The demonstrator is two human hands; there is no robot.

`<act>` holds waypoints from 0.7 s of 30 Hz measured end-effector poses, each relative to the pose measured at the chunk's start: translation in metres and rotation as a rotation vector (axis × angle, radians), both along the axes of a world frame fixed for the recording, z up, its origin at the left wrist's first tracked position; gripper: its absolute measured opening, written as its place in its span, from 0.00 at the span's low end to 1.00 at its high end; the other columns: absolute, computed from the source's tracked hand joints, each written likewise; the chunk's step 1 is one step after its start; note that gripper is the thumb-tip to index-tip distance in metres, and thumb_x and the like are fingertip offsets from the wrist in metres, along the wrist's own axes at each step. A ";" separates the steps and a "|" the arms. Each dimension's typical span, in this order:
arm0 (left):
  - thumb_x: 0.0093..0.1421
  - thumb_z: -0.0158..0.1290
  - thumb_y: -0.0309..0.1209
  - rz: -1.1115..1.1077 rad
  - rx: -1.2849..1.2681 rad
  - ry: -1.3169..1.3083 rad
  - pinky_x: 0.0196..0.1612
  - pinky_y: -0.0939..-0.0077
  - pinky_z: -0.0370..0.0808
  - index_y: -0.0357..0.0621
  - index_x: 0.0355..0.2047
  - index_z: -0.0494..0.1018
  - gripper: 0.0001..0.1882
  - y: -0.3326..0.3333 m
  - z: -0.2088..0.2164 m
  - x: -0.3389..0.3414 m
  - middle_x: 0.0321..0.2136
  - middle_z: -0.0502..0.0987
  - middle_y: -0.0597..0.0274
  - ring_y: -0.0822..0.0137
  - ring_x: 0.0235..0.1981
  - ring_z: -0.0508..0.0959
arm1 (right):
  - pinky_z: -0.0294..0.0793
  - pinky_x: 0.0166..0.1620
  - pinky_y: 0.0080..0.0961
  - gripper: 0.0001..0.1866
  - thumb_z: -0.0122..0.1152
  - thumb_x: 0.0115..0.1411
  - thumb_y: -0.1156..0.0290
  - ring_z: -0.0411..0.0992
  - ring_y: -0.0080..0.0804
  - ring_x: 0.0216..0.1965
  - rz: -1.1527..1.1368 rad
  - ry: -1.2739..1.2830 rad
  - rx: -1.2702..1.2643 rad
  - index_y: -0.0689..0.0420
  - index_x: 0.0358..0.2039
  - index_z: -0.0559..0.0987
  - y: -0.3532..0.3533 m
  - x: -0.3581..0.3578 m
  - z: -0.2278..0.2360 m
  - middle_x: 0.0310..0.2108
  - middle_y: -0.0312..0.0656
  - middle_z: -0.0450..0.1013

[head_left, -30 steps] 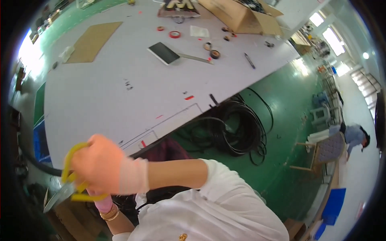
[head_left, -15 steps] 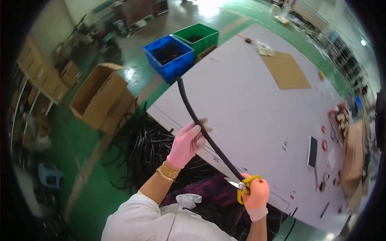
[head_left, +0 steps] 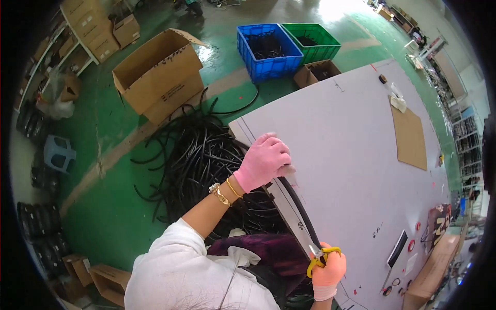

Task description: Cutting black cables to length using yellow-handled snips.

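Observation:
My left hand, in a pink glove, is closed over a black rubber-like tube at the table's left edge. The tube runs down along that edge to my right hand, in an orange glove. Yellow-handled scissors are gripped in my right hand, their blades pointing up and left, close beside the tube's near end. Whether the right fingers also pinch that end is hidden. Part of the tube lies under my left hand, out of sight. The white table has pen marks along its edge.
A heap of black tubes lies on the green floor left of the table. Beyond it stand a large cardboard box, a blue crate and a green crate. On the table are a cardboard sheet and a phone.
My left hand has turned palm down over the tube and moved up and right in view. The tube's far end, raised before, has come down to the table edge. My right hand keeps the scissors.

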State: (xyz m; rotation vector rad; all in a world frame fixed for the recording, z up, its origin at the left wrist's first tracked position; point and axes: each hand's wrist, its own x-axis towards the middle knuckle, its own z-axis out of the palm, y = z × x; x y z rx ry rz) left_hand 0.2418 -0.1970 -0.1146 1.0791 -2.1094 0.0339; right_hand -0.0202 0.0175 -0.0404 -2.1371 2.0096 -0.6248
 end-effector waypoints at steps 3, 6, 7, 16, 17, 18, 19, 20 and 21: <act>0.50 0.65 0.47 -0.070 0.021 0.059 0.42 0.67 0.68 0.54 0.18 0.71 0.17 -0.010 0.003 0.007 0.25 0.71 0.72 0.64 0.32 0.73 | 0.68 0.32 0.27 0.14 0.71 0.46 0.81 0.66 0.30 0.23 -0.094 -0.208 0.141 0.62 0.35 0.80 0.006 -0.004 -0.007 0.21 0.38 0.71; 0.52 0.64 0.49 -0.108 0.041 -0.038 0.40 0.67 0.69 0.53 0.17 0.71 0.19 -0.026 0.002 0.018 0.23 0.72 0.72 0.63 0.30 0.73 | 0.67 0.30 0.20 0.14 0.73 0.49 0.80 0.65 0.20 0.25 -0.176 -0.389 0.295 0.65 0.34 0.77 0.006 0.000 -0.013 0.22 0.36 0.70; 0.54 0.61 0.54 -0.110 0.041 -0.037 0.37 0.68 0.69 0.53 0.15 0.72 0.22 -0.031 0.002 0.019 0.20 0.72 0.70 0.63 0.28 0.74 | 0.68 0.30 0.20 0.14 0.73 0.49 0.80 0.65 0.21 0.24 -0.190 -0.411 0.347 0.64 0.34 0.76 0.002 0.005 -0.010 0.22 0.37 0.71; 0.60 0.54 0.57 -0.123 0.130 -0.119 0.36 0.67 0.70 0.50 0.11 0.73 0.29 -0.053 0.003 0.042 0.17 0.73 0.67 0.62 0.27 0.75 | 0.67 0.31 0.22 0.19 0.76 0.46 0.80 0.61 0.24 0.25 -0.153 -0.442 0.416 0.62 0.34 0.73 -0.019 0.022 -0.009 0.22 0.34 0.66; 0.60 0.54 0.57 -0.117 0.132 -0.112 0.36 0.67 0.70 0.50 0.11 0.73 0.29 -0.054 0.002 0.043 0.17 0.73 0.67 0.62 0.27 0.75 | 0.68 0.31 0.22 0.19 0.76 0.46 0.81 0.63 0.24 0.25 -0.140 -0.399 0.441 0.62 0.34 0.73 -0.020 0.021 -0.010 0.24 0.35 0.69; 0.59 0.54 0.56 -0.126 0.151 -0.119 0.36 0.67 0.70 0.50 0.10 0.73 0.29 -0.055 0.001 0.044 0.16 0.73 0.67 0.62 0.27 0.75 | 0.68 0.31 0.22 0.19 0.76 0.46 0.81 0.63 0.24 0.25 -0.136 -0.391 0.445 0.62 0.34 0.73 -0.020 0.021 -0.011 0.24 0.35 0.69; 0.59 0.55 0.55 -0.137 0.167 -0.127 0.36 0.67 0.71 0.50 0.10 0.73 0.28 -0.057 0.002 0.044 0.16 0.73 0.67 0.62 0.27 0.75 | 0.69 0.33 0.22 0.18 0.75 0.46 0.81 0.65 0.24 0.26 -0.132 -0.437 0.445 0.62 0.35 0.74 -0.022 0.022 -0.011 0.25 0.36 0.71; 0.59 0.55 0.55 -0.133 0.168 -0.121 0.36 0.67 0.71 0.50 0.10 0.73 0.28 -0.057 0.003 0.045 0.16 0.73 0.67 0.62 0.27 0.75 | 0.70 0.34 0.21 0.18 0.75 0.46 0.82 0.67 0.24 0.27 -0.129 -0.483 0.446 0.62 0.36 0.75 -0.024 0.024 -0.010 0.26 0.36 0.73; 0.59 0.55 0.55 -0.149 0.196 -0.128 0.36 0.67 0.71 0.50 0.10 0.72 0.28 -0.057 0.003 0.045 0.16 0.73 0.67 0.62 0.27 0.75 | 0.70 0.34 0.21 0.18 0.75 0.46 0.82 0.67 0.24 0.27 -0.126 -0.477 0.449 0.62 0.36 0.75 -0.024 0.022 -0.011 0.26 0.36 0.73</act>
